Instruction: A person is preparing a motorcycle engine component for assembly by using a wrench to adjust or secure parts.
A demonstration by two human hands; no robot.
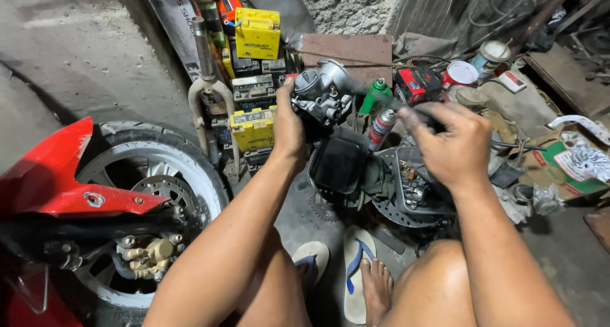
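1. Left hand (287,127) grips the carburetor (321,95) at twelve o'clock, over the black tray (338,162).
2. Right hand (452,146) is clenched on a dark tool (387,102); I'd keep the body steady and the tip square.

Yellow boxes (257,33) stacked at back wall, red box (417,84) right, green-red carton (559,168) far right.

carburetor (321,92): silver-grey metal body with dark parts, round opening on top, held up in the air, tilted.
tool (406,111): thin dark shaft, blurred, its tip pointing toward the carburetor.
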